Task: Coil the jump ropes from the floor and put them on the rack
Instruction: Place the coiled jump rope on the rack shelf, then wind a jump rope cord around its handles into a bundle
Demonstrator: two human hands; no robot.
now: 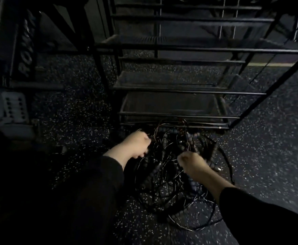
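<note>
The jump ropes (173, 167) lie tangled on the floor (77, 121), just in front of the rack (180, 92). The left hand (135, 145) and right hand (193, 165) each grip ropes with curled fingers.

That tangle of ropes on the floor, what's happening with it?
A person is reaching with both hands into a tangled pile of jump ropes on the floor in front of a black rack. The left hand and right hand each have fingers curled into the strands. The ropes are still tangled on the floor; none is visibly on the rack.
</note>
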